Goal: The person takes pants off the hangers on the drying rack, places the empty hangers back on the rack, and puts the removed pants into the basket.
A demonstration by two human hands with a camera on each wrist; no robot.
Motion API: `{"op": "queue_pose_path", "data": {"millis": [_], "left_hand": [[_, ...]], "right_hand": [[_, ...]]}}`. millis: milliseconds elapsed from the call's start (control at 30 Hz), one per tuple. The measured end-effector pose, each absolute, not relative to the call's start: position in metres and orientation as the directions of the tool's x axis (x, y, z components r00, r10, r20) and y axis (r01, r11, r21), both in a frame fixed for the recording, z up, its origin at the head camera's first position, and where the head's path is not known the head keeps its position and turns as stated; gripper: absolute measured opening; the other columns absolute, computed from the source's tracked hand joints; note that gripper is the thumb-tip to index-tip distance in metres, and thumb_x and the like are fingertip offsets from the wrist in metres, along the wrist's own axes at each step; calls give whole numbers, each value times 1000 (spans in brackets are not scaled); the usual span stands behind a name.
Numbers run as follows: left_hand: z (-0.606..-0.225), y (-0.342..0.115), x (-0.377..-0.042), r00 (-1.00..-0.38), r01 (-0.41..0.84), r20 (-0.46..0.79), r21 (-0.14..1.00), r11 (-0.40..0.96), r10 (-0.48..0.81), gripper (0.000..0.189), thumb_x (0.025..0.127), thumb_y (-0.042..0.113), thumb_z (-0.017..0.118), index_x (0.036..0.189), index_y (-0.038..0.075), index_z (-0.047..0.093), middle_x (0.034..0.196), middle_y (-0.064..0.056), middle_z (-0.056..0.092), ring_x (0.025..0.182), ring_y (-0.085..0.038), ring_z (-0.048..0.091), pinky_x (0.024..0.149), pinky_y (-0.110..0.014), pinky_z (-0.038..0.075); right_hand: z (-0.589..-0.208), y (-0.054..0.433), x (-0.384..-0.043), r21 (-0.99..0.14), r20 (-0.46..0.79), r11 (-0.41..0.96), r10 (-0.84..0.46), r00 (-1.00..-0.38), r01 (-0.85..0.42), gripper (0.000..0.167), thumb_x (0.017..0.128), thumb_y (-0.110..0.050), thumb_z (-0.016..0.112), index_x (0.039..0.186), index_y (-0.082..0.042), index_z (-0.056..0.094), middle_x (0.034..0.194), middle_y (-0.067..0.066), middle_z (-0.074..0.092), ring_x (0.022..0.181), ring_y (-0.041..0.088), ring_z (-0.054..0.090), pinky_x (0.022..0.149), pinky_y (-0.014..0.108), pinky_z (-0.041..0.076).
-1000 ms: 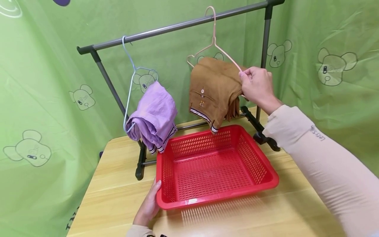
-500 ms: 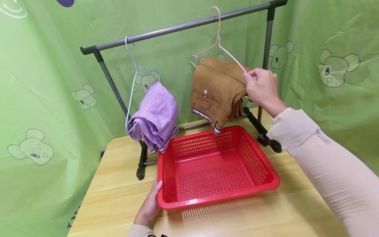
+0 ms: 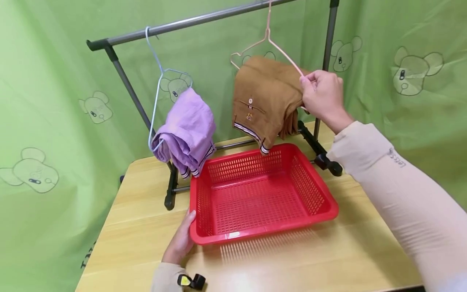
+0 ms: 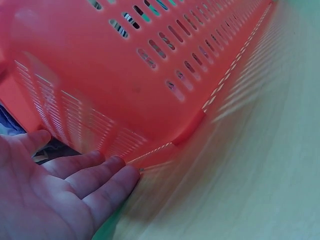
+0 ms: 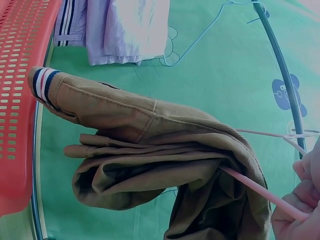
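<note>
My right hand (image 3: 322,91) pinches the lower right corner of a pink hanger (image 3: 284,53), which hangs from the rack's rail. Folded brown pants (image 3: 264,93) with a striped waistband drape over that hanger's lower bar. In the right wrist view the pink bar runs out of the pants' fold into curled fingers. Against the left side of a red perforated basket (image 3: 268,231) rests my left hand (image 3: 181,239), its thumb at the rim. The left wrist view shows its fingers (image 4: 107,187) nearly straight, tips at the basket wall, palm in sight.
Purple pants (image 3: 189,125) hang on a light blue hanger (image 3: 155,97) at the left of the grey metal rack (image 3: 197,21). The rack's black feet (image 3: 170,194) stand on a wooden table (image 3: 135,211) behind the basket. Green patterned cloth (image 3: 47,101) surrounds everything.
The head view has tilted down, so the rack and basket sit higher in it. The pink hanger has shifted slightly right along the rail; both hands keep their places on the hanger and basket.
</note>
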State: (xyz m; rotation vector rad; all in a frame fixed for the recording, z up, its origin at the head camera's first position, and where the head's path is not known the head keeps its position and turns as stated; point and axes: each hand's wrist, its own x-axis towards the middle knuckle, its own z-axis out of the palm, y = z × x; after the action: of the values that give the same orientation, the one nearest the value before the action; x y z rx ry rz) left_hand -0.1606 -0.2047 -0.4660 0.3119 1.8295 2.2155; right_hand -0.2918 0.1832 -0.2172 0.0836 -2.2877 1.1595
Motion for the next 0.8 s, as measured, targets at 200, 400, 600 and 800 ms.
{"op": "queue_pose_path", "data": {"millis": [200, 400, 600, 800], "left_hand": [[-465, -206, -161, -932, -80, -24, 987, -140, 361, 65, 105, 39, 31, 155, 10, 2, 143, -28, 25, 122, -28, 41, 100, -31, 39], [-467, -207, -162, -938, -71, -20, 988, -135, 347, 67, 104, 43, 31, 155, 11, 3, 143, -29, 28, 120, -28, 45, 99, -30, 40], [-464, -208, -164, -937, -63, -13, 989, -133, 348, 65, 104, 42, 31, 154, 9, 5, 141, -30, 29, 119, -28, 46, 99, -30, 40], [-463, -209, -166, -942, -67, -18, 989, -135, 335, 65, 104, 42, 31, 155, 10, 5, 144, -28, 28, 123, -29, 43, 100, -30, 39]], "right_hand": [[-219, 184, -289, -708, 516, 649, 205, -831, -279, 32, 99, -28, 53, 107, 0, 68, 66, -4, 62, 44, 5, 52, 48, 23, 41], [-217, 181, -287, -700, 532, 651, 201, -823, -293, 33, 99, -29, 53, 108, -1, 68, 65, -5, 62, 46, 5, 51, 58, 26, 40], [-212, 178, -284, -702, 516, 656, 197, -834, -279, 34, 100, -28, 51, 110, -1, 67, 72, 3, 65, 47, 7, 53, 53, 26, 42], [-211, 180, -285, -696, 537, 657, 207, -818, -291, 33, 100, -27, 52, 110, 0, 68, 71, 1, 64, 46, 3, 51, 58, 25, 42]]}}
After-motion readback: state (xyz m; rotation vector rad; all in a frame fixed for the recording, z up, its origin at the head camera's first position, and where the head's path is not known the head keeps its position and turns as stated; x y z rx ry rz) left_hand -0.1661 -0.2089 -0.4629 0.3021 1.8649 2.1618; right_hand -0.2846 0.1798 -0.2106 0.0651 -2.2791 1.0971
